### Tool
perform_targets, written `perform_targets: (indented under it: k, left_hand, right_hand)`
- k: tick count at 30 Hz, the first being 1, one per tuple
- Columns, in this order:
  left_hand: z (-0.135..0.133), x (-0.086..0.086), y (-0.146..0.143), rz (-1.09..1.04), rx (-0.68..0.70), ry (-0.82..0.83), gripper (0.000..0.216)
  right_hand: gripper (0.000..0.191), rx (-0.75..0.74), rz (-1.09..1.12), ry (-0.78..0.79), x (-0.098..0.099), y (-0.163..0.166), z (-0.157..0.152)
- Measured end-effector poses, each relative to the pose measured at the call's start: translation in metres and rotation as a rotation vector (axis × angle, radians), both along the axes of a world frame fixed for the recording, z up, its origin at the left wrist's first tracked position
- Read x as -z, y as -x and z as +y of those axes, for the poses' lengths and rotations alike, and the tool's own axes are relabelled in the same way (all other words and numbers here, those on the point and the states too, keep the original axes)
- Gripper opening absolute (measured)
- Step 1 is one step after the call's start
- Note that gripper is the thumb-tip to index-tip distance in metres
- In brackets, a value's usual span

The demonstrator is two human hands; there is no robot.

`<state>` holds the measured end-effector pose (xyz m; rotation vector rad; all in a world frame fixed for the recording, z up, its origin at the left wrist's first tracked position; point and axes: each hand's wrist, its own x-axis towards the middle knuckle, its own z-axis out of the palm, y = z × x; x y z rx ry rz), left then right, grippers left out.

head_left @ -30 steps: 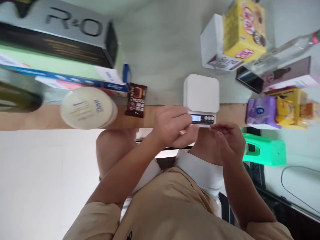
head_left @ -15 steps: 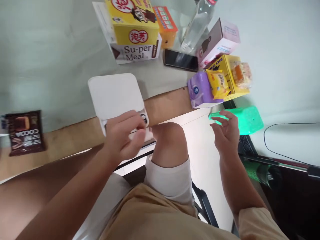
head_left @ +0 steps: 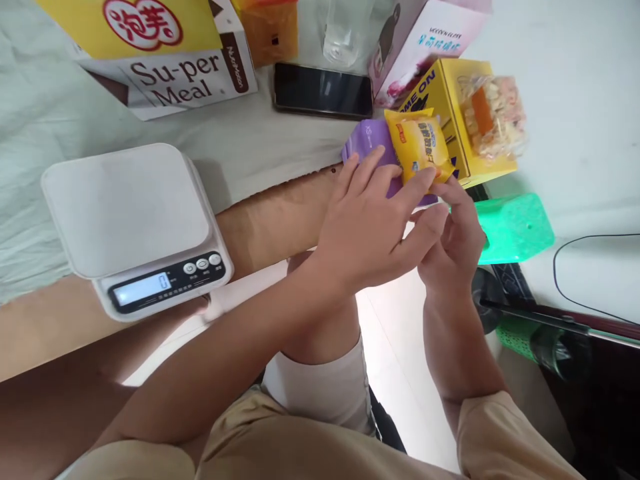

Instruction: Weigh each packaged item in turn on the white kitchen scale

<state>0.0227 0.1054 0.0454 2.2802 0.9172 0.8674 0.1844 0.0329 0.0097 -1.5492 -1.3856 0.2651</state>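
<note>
A yellow snack packet (head_left: 423,143) lies on a purple soft pack (head_left: 370,137) at the table edge. My left hand (head_left: 370,220) reaches across with its fingers spread over the purple pack, its index fingertip at the packet's lower edge. From below right, my right hand (head_left: 453,233) brings a stretched finger to the packet's lower right corner. Its thumb is partly hidden behind my left hand, and I see no clear grip. To the left stands a white kitchen scale (head_left: 125,207), its display lit and its plate bare.
A yellow box (head_left: 453,100) with a clear-wrapped snack (head_left: 495,117) on it stands beside the packet. Behind are a phone (head_left: 323,90), a clear bottle (head_left: 345,33), a pink box (head_left: 430,40) and a white Su-per Meal box (head_left: 175,80). A green container (head_left: 520,230) sits at right.
My left hand has moved from the scale's front rightward to the yellow packet. My right hand has come up to the packet's corner. The view has shifted right and closer; the cocoa packet is out of sight.
</note>
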Motion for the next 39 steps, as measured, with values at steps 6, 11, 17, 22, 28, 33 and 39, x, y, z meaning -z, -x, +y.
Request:
perform_targets:
  k: [6, 11, 17, 22, 28, 33, 39]
  left_hand:
    - [0.0, 0.003, -0.002, -0.053, 0.003, -0.016, 0.08]
    - [-0.022, 0.002, 0.007, -0.099, 0.041, 0.008, 0.091]
    - [-0.06, -0.004, 0.067, -0.168, -0.115, -0.032, 0.071]
    - [-0.07, -0.015, 0.156, -0.082, -0.281, -0.086, 0.07]
    - [-0.07, -0.005, 0.24, 0.023, -0.451, -0.074, 0.068]
    - [-0.07, 0.009, 0.265, 0.03, -0.497, -0.065, 0.068]
    - [-0.07, 0.014, 0.284, -0.045, -0.485, -0.021, 0.061]
  right_hand:
    - [0.03, -0.01, 0.057, -0.082, -0.007, 0.001, 0.005]
    - [0.03, 0.077, -0.104, -0.063, -0.023, 0.015, -0.006]
    - [0.033, -0.089, -0.045, -0.134, -0.033, 0.072, -0.013]
    - [0.039, -0.278, -0.141, -0.097, -0.042, 0.152, -0.006]
    - [0.036, -0.419, -0.202, -0.075, -0.036, 0.231, 0.014]
    - [0.034, -0.476, -0.283, -0.051, -0.021, 0.252, 0.026]
    - [0.026, -0.434, -0.397, 0.033, -0.022, 0.248, 0.016]
